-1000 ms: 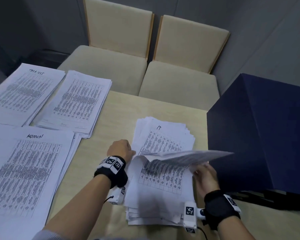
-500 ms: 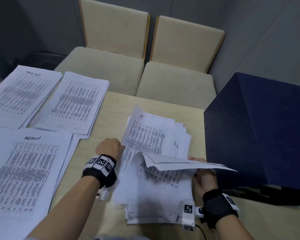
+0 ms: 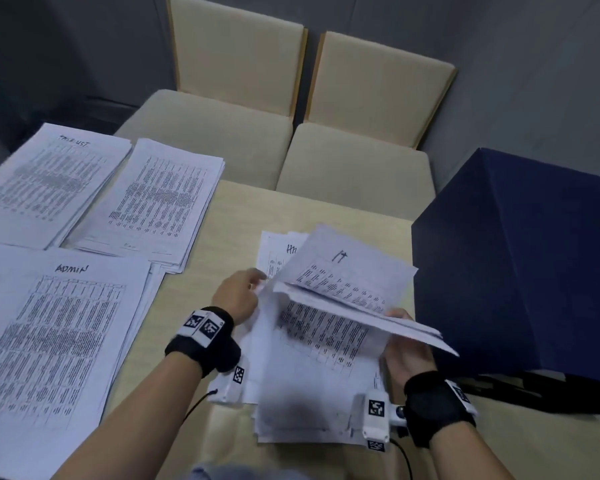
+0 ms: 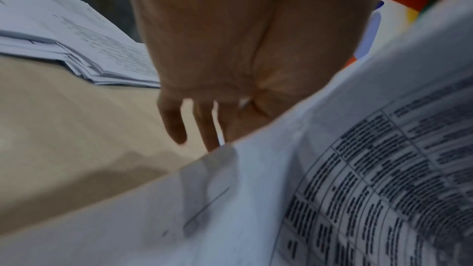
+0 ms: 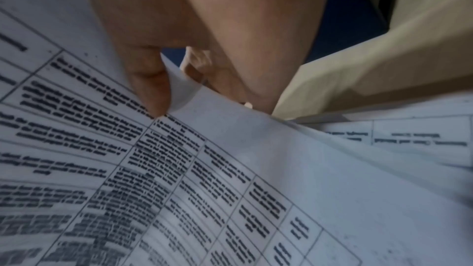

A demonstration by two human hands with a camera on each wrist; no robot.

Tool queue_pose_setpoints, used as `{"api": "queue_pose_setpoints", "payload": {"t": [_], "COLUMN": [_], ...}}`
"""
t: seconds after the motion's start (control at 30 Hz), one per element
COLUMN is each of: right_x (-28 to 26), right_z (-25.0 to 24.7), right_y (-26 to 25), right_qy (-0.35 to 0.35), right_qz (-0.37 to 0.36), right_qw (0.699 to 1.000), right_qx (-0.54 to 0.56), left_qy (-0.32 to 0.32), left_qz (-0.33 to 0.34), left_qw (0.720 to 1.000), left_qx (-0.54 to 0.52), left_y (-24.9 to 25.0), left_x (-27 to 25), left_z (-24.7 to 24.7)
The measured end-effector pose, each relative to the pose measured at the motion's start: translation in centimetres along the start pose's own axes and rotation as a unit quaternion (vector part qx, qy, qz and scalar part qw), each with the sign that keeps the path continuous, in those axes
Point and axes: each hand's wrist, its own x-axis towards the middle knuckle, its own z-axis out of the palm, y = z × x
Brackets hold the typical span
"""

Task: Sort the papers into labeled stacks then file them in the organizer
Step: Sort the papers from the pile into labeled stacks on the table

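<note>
On the tan table (image 3: 201,341) a loose pile of printed sheets (image 3: 302,382) lies in front of me. My right hand (image 3: 400,320) holds a lifted bundle of sheets (image 3: 378,317) by its right edge. In the right wrist view the right hand (image 5: 174,88) has its thumb on top and its fingers underneath. A sheet marked "IT" (image 3: 347,268) rests tilted on that bundle. My left hand (image 3: 257,282) pinches the sheet's left edge; in the left wrist view the paper (image 4: 332,169) hides part of the left hand (image 4: 204,135). Another hand-labelled sheet (image 3: 274,251) shows beneath.
Sorted stacks lie at the left: "ADMIN" (image 3: 59,323), "TASK LIST" (image 3: 45,174) and one more stack (image 3: 163,202). A dark navy organizer box (image 3: 520,265) stands close on the right. Two beige chairs (image 3: 291,143) are pushed up behind the table.
The left hand has raised the "IT" sheet off the pile and swung it right onto the bundle held up by the right hand. A labelled sheet beneath is now uncovered.
</note>
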Motion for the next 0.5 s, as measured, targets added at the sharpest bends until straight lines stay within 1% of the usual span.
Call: {"api": "queue_pose_setpoints", "payload": {"t": [0.03, 0.07, 0.1, 0.17, 0.2, 0.27, 0.3, 0.37, 0.4, 0.43, 0.47, 0.5], "right_x": [0.3, 0.1, 0.1, 0.0, -0.2, -0.2, -0.1, 0.1, 0.0, 0.4, 0.3, 0.1], "right_z": [-0.3, -0.3, -0.6, -0.9, -0.9, -0.8, -0.9, -0.9, -0.8, -1.2, -1.0, -0.5], "right_y": [0.3, 0.3, 0.4, 0.4, 0.2, 0.0, -0.1, -0.4, -0.8, -1.0, -1.8, -2.7], "right_qy": [0.017, 0.029, 0.027, 0.023, 0.026, 0.046, 0.048, 0.058, 0.058, 0.056, 0.049, 0.034], "right_qz": [-0.006, -0.005, -0.003, 0.006, 0.004, -0.006, -0.004, 0.017, 0.029, 0.026, 0.014, 0.005], "right_qw": [1.0, 0.999, 1.0, 0.999, 0.999, 0.999, 0.999, 0.998, 0.997, 0.997, 0.997, 0.997], "right_qx": [-0.009, -0.016, -0.008, 0.034, 0.042, 0.02, 0.011, 0.028, 0.028, 0.046, 0.061, 0.068], "left_qy": [0.062, 0.094, 0.096, 0.081, 0.083, 0.088, 0.093, 0.121, 0.11, 0.076, 0.026, -0.027], "left_qz": [-0.034, -0.062, -0.085, -0.105, -0.103, -0.092, -0.077, -0.018, 0.022, 0.062, 0.092, 0.109], "left_qw": [0.997, 0.993, 0.99, 0.989, 0.989, 0.988, 0.986, 0.982, 0.987, 0.993, 0.995, 0.991], "left_qx": [0.026, 0.043, 0.055, 0.064, 0.068, 0.091, 0.117, 0.143, 0.117, 0.059, -0.008, -0.067], "left_y": [0.0, 0.2, 0.3, 0.7, 0.7, 0.9, 1.1, 0.9, 1.1, 1.8, 2.6, 3.7], "left_x": [0.2, 0.3, 0.3, 0.3, 0.3, 0.2, 0.0, 0.0, -0.1, -0.5, -0.9, -1.4], "left_z": [0.2, 0.3, 0.5, 0.7, 0.8, 0.7, 0.4, 0.1, -0.2, -0.7, -1.2, -1.8]}}
